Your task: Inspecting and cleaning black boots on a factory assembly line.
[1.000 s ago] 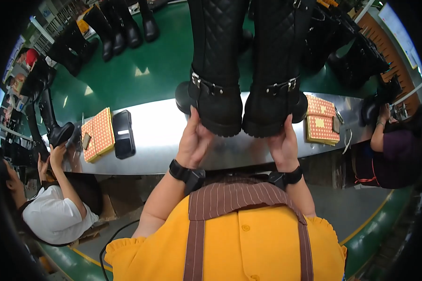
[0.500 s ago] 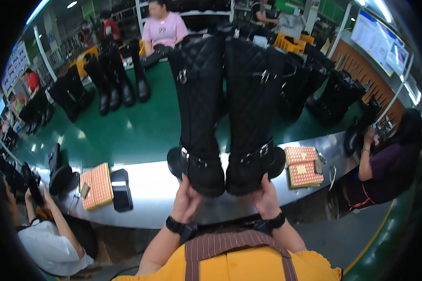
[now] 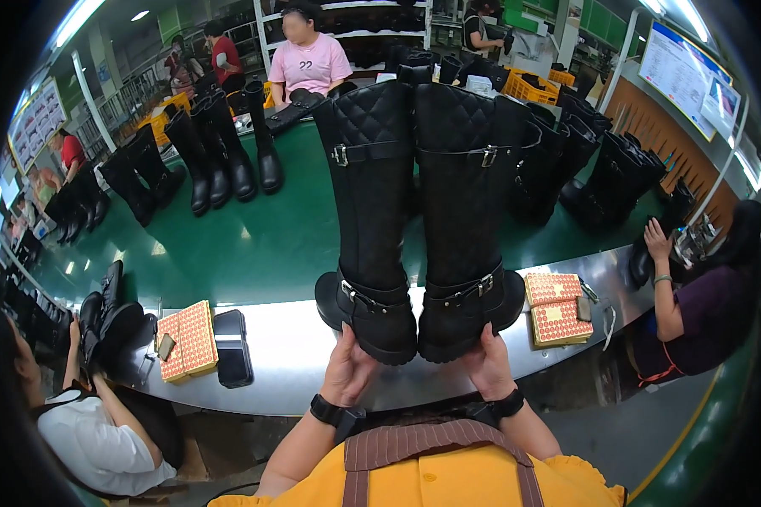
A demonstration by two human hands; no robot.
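A pair of tall black boots stands upright side by side in front of me, a left boot point(image 3: 370, 221) and a right boot point(image 3: 462, 221). Both have quilted tops, buckled straps near the top and at the ankle, and chunky soles. My left hand point(image 3: 349, 369) is closed on the sole of the left boot, thumb along its lower side. The right boot's sole is gripped the same way by my right hand point(image 3: 488, 365). The undersides and most fingertips are hidden. Each wrist wears a black band.
A metal-edged green table point(image 3: 254, 245) lies before me. Several boots point(image 3: 220, 156) stand at left, more boots point(image 3: 617, 177) at right. Patterned sticker stacks point(image 3: 186, 340) point(image 3: 558, 308) and a black phone point(image 3: 232, 348) flank my hands. Co-workers sit at both sides and across.
The whole view has shifted slightly right and down. My hands keep hold of both boots. A co-worker at left has moved their hands down beside black boots.
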